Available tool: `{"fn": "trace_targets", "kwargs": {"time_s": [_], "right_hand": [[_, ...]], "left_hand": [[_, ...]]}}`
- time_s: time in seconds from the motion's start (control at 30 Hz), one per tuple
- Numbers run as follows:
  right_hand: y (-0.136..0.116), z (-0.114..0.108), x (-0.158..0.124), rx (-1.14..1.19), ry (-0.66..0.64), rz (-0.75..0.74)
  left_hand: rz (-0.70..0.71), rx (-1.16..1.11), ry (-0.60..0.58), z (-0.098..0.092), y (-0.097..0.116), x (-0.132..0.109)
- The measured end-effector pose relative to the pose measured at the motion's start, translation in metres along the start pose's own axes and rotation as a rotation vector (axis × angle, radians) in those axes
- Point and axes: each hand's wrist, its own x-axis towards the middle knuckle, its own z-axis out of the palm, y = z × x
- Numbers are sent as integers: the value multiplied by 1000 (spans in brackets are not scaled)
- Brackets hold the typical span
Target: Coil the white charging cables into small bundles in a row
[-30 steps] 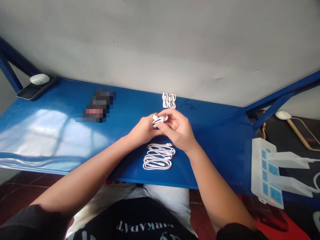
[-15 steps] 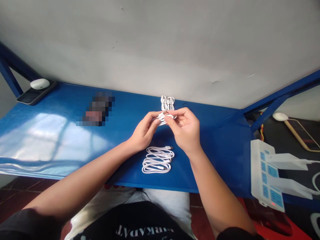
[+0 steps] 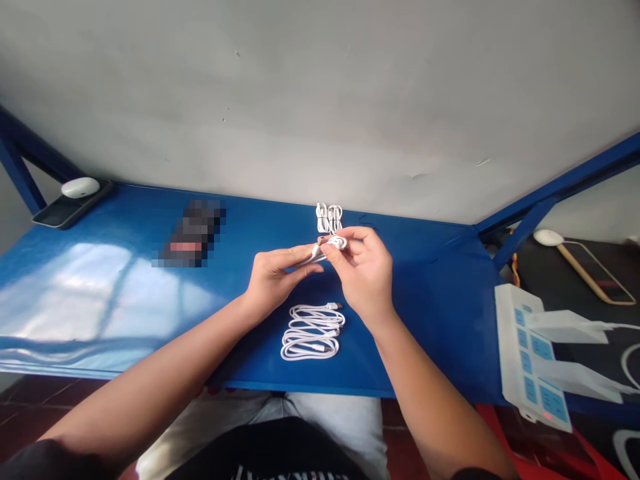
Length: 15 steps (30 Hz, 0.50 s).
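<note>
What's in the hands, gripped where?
Coiled cable. The right hand pinches it near the plug; the left hand is at its left end, grip unclear.

In the centre of the frame, the fingers of the right hand (image 3: 367,270) and the left hand (image 3: 273,277) hide a part of the white cable (image 3: 339,243), so its whole winding cannot be seen. At the left of the centre, a dark object (image 3: 189,233) is covered by mosaic squares, and one cannot tell what it is. At the right, white chargers (image 3: 567,325) cover some sockets of the power strip (image 3: 509,347). The bottom edge cuts off the lettering (image 3: 300,475) on the black shirt (image 3: 270,448).
</note>
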Motion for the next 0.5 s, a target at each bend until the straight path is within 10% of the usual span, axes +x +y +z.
{"fn": "trace_targets", "kwargs": {"time_s": [0.5], "right_hand": [[1, 14, -7, 150, 7, 4]], "left_hand": [[-184, -322, 181, 11, 5, 0]]}}
